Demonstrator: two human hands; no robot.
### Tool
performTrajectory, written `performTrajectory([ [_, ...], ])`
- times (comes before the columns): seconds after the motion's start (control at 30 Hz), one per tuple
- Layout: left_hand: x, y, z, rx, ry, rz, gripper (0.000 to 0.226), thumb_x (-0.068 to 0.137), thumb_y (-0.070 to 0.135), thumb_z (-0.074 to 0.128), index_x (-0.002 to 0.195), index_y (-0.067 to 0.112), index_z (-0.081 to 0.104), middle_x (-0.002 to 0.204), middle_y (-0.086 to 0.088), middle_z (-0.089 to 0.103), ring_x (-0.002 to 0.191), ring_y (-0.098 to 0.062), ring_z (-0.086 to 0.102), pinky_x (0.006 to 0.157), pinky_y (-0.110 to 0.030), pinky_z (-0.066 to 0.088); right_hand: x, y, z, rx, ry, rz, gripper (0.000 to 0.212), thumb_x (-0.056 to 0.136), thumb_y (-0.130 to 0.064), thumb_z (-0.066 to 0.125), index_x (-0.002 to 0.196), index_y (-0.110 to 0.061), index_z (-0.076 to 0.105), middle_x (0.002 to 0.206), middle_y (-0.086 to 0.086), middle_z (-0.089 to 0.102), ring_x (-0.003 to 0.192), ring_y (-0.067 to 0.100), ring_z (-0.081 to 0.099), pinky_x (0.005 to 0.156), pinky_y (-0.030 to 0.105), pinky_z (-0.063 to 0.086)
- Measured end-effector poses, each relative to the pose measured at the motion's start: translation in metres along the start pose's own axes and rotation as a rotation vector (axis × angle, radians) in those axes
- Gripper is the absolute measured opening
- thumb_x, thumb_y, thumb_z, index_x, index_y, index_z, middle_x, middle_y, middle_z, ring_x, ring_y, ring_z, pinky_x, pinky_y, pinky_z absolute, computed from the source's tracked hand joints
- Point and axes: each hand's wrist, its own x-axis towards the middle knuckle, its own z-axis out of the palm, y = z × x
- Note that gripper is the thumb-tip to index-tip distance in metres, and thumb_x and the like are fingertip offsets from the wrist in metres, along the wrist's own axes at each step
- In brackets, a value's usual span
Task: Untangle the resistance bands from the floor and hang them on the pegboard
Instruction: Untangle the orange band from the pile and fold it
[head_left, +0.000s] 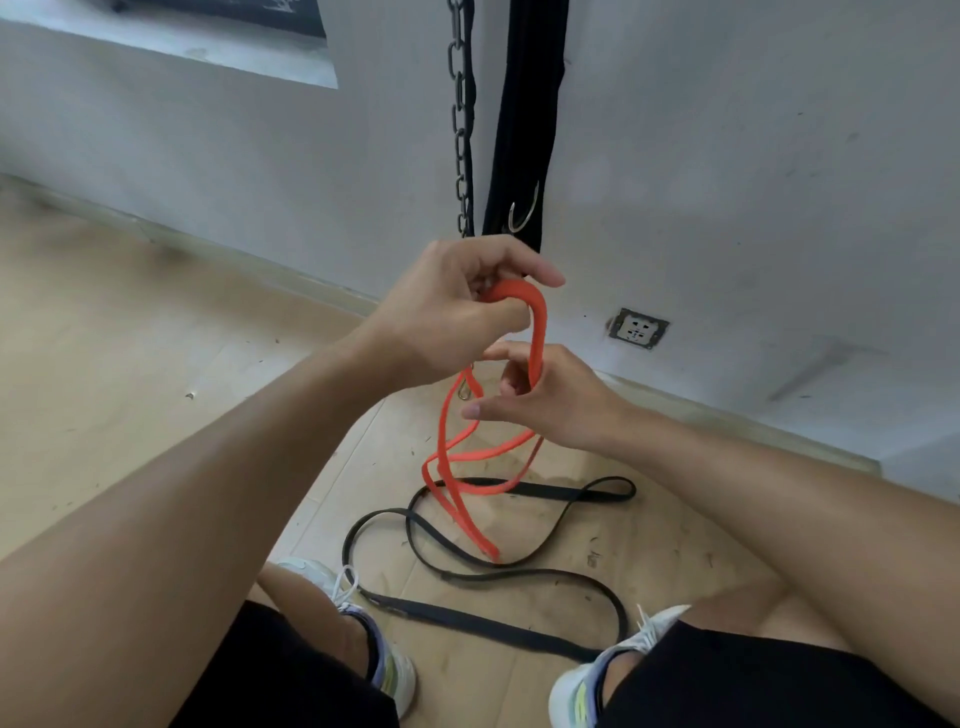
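At the centre of the frame, the top bend of the orange band (524, 312) is gripped by the left hand (447, 317), fingers curled tightly round it. Just below, 1 strand is hooked by the curled fingers of the right hand (545, 400), with the index finger held straight. The band's lower loops hang twisted, and its tip reaches the black band (467, 571), which is sprawled on the floor (130, 364) between 2 shoes at the bottom of the frame. Whether the 2 bands are interlaced there cannot be told. If they are, the black band could be dragged up by a lift. A hard pull could tighten the twists. A chain (461, 119) and straps (530, 119) hang at the upper centre; no pegboard is seen.
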Motion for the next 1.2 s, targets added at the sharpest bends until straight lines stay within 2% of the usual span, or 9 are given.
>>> performTrajectory([
  [0.07, 0.000, 0.002, 0.000, -0.042, -0.020, 0.019, 0.030, 0.088, -0.003, 0.065, 0.104, 0.020, 0.075, 0.091, -0.008, 0.073, 0.089, -0.027, 0.068, 0.079, -0.027, 0.056, 0.002, 0.001, 0.001, -0.012, 0.037, -0.014, 0.045, 0.081, -0.039, 0.087, 0.119, -0.032, 0.067, 0.063, 0.000, 0.053, 0.054, 0.005, 0.047, 0.055, 0.013, 0.038],
  [0.13, -0.001, 0.004, 0.001, -0.069, -0.036, 0.045, 0.028, 0.089, -0.003, 0.068, 0.106, 0.019, 0.074, 0.092, -0.004, 0.074, 0.090, -0.022, 0.070, 0.081, -0.021, 0.055, 0.004, 0.003, 0.002, -0.026, 0.062, -0.049, 0.027, 0.080, -0.040, 0.087, 0.101, -0.038, 0.069, 0.061, -0.001, 0.053, 0.052, 0.004, 0.047, 0.055, 0.014, 0.039],
  [0.23, 0.000, 0.003, 0.000, -0.075, -0.045, 0.086, 0.025, 0.090, 0.003, 0.071, 0.108, 0.020, 0.072, 0.092, -0.003, 0.074, 0.090, -0.017, 0.071, 0.083, -0.026, 0.057, 0.005, 0.008, 0.002, -0.028, 0.111, -0.099, 0.014, 0.083, -0.039, 0.086, 0.079, -0.041, 0.073, 0.061, -0.005, 0.056, 0.053, 0.004, 0.049, 0.056, 0.013, 0.039],
  [0.4, 0.001, -0.002, -0.005, -0.031, -0.012, 0.091, 0.023, 0.090, 0.005, 0.073, 0.108, 0.021, 0.073, 0.091, 0.004, 0.075, 0.089, -0.012, 0.071, 0.077, -0.022, 0.053, 0.005, 0.010, -0.005, -0.059, 0.127, -0.070, 0.012, 0.089, -0.033, 0.081, 0.085, -0.022, 0.082, 0.058, -0.018, 0.064, 0.049, 0.002, 0.050, 0.052, 0.011, 0.036],
  [0.6, 0.002, -0.001, -0.010, 0.041, 0.166, 0.155, 0.022, 0.089, 0.002, 0.074, 0.105, 0.018, 0.073, 0.093, -0.001, 0.075, 0.088, -0.021, 0.070, 0.083, -0.036, 0.060, 0.008, 0.016, -0.015, -0.100, 0.161, -0.040, 0.009, 0.094, -0.028, 0.075, 0.086, -0.031, 0.078, 0.072, -0.019, 0.072, 0.070, -0.002, 0.067, 0.064, 0.009, 0.045],
  [0.7, 0.001, 0.000, -0.015, 0.100, 0.252, 0.133, 0.025, 0.087, 0.000, 0.075, 0.105, 0.018, 0.074, 0.094, 0.003, 0.076, 0.089, -0.020, 0.072, 0.083, -0.030, 0.060, 0.010, 0.018, -0.018, -0.102, 0.184, -0.034, 0.012, 0.094, -0.027, 0.075, 0.085, -0.033, 0.078, 0.076, -0.018, 0.072, 0.076, 0.005, 0.070, 0.068, 0.015, 0.051],
  [0.83, 0.000, 0.000, -0.025, 0.205, 0.288, 0.093, 0.027, 0.088, 0.006, 0.077, 0.111, 0.019, 0.072, 0.093, 0.008, 0.076, 0.088, -0.004, 0.073, 0.087, -0.020, 0.057, 0.008, 0.014, -0.026, -0.061, 0.178, -0.040, 0.003, 0.090, -0.032, 0.080, 0.090, -0.034, 0.079, 0.083, -0.014, 0.076, 0.080, 0.004, 0.073, 0.070, 0.013, 0.056],
  [0.97, 0.001, 0.001, -0.029, 0.130, 0.381, 0.034, 0.030, 0.084, 0.009, 0.081, 0.109, 0.020, 0.071, 0.087, 0.006, 0.078, 0.083, -0.007, 0.075, 0.087, -0.026, 0.060, 0.009, 0.012, -0.031, -0.086, 0.178, -0.035, 0.005, 0.089, -0.032, 0.081, 0.092, -0.033, 0.078, 0.084, -0.012, 0.076, 0.080, 0.007, 0.073, 0.073, 0.018, 0.059],
  [1.2, 0.000, -0.001, -0.033, -0.140, 0.399, 0.063, 0.030, 0.083, 0.004, 0.078, 0.109, 0.016, 0.069, 0.087, -0.004, 0.079, 0.083, -0.025, 0.077, 0.087, -0.042, 0.061, 0.010, 0.009, -0.034, -0.103, 0.158, -0.070, 0.013, 0.083, -0.031, 0.085, 0.093, -0.034, 0.077, 0.080, -0.014, 0.076, 0.077, 0.003, 0.072, 0.067, 0.011, 0.055],
])
